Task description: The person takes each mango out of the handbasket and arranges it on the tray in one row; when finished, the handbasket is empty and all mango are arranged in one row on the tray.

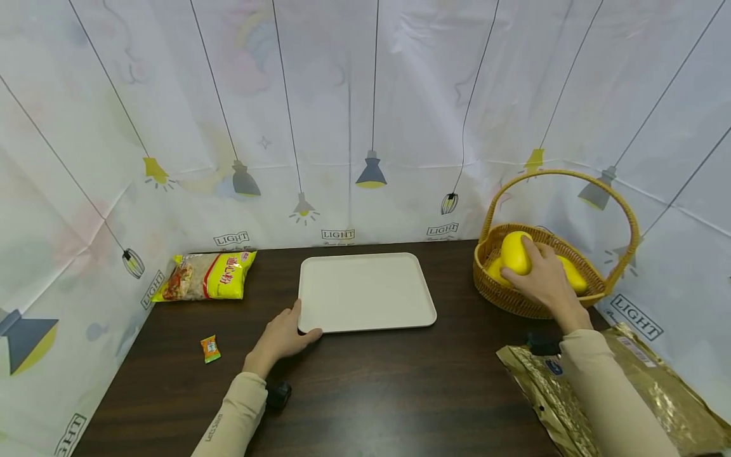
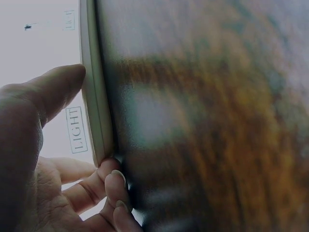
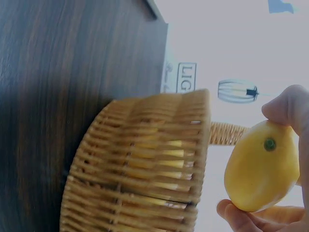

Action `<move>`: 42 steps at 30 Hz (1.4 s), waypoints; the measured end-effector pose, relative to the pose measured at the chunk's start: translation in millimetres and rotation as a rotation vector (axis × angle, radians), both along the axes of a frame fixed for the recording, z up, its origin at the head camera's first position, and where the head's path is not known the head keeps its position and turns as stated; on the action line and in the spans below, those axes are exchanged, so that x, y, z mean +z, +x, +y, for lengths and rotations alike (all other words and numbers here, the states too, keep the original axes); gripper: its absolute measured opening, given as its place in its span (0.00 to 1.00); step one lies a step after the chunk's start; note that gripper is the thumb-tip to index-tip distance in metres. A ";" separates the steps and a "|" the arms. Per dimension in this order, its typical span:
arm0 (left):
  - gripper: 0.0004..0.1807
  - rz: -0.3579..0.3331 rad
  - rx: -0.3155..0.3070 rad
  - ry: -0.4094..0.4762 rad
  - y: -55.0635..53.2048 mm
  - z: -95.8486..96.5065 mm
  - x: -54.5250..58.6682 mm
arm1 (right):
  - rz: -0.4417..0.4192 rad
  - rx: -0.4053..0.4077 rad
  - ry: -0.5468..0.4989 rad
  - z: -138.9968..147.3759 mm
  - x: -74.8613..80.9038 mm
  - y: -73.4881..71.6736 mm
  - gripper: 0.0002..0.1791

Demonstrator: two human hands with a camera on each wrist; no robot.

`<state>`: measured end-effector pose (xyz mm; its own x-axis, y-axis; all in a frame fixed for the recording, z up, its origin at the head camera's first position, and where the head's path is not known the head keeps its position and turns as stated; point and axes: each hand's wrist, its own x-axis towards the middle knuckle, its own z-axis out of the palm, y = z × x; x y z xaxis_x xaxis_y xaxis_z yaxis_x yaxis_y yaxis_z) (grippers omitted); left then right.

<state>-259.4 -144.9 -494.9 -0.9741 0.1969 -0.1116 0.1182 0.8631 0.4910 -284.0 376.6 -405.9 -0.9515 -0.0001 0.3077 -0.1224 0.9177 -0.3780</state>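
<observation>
Over the wicker basket (image 1: 516, 308), my right hand (image 1: 542, 276) holds a yellow mango (image 1: 516, 252) between thumb and fingers. In the right wrist view the mango (image 3: 263, 166) shows its green stem spot, above the basket's rim (image 3: 200, 145). More yellow fruit (image 1: 573, 277) lies inside the basket. My left hand (image 1: 282, 339) grips the near left corner of a white rectangular tray (image 1: 365, 292), thumb along the front edge. The left wrist view has the thumb (image 2: 67, 84) against the tray's rim (image 2: 98, 106) and the other fingers curled at its corner.
A yellow food packet (image 1: 208, 276) lies at the back left of the dark table (image 1: 371, 393), with a small orange-green wrapped snack (image 1: 210, 349) nearer. A gold foil bag (image 1: 645, 381) lies under the right forearm. Printed curtains (image 1: 342, 95) hang behind. The basket's tall handle (image 1: 562, 173) arches upward.
</observation>
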 end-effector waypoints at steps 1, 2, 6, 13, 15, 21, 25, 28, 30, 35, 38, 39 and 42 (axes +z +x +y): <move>0.51 -0.002 0.001 0.003 0.0 -0.1 0.0 | 0.000 0.002 -0.001 -2.7 0.7 0.2 0.48; 0.51 -0.001 0.000 0.003 0.0 -0.2 0.4 | 0.000 0.006 -0.002 -5.5 1.4 0.6 0.48; 0.51 0.003 0.000 0.005 0.3 -0.1 1.8 | 0.001 0.020 -0.002 -17.3 3.7 0.3 0.48; 0.51 -0.005 -0.007 0.009 0.8 -0.4 1.4 | 0.018 0.070 -0.023 -46.4 3.1 -1.8 0.48; 0.51 -0.006 -0.008 0.013 0.7 -0.3 0.3 | 0.011 0.083 -0.034 -55.9 1.6 -2.2 0.48; 0.52 0.005 -0.009 0.005 -1.1 -2.1 -3.3 | -0.008 0.127 -0.038 -87.0 -9.2 -5.1 0.48; 0.52 0.010 -0.018 0.005 -2.2 -2.0 -3.6 | -0.021 0.176 -0.043 -107.6 -18.0 -6.9 0.48; 0.52 0.003 -0.014 0.005 -2.2 -2.2 -3.3 | -0.051 0.212 -0.038 -123.4 -27.1 -8.6 0.48; 0.52 0.006 -0.015 0.001 -2.0 -2.1 -3.2 | -0.081 0.226 -0.033 -133.8 -34.1 -10.4 0.48; 0.52 0.010 -0.008 0.000 -1.1 -1.7 -3.3 | -0.153 0.249 -0.006 -157.1 -52.4 -17.1 0.46; 0.52 0.006 -0.004 0.001 -0.5 -1.0 -2.9 | -0.190 0.263 0.000 -168.3 -59.7 -21.1 0.45; 0.52 0.007 -0.005 0.000 -0.1 -0.7 -2.3 | -0.203 0.265 0.001 -171.6 -61.3 -22.7 0.45; 0.52 0.011 -0.009 -0.004 0.5 -0.2 -1.4 | -0.231 0.273 0.001 -180.7 -65.2 -27.6 0.45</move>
<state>-258.9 -145.2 -496.3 -0.9734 0.2051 -0.1019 0.1311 0.8638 0.4864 -311.7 195.9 -471.1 -0.9607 -0.2644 0.0844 -0.2748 0.8632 -0.4235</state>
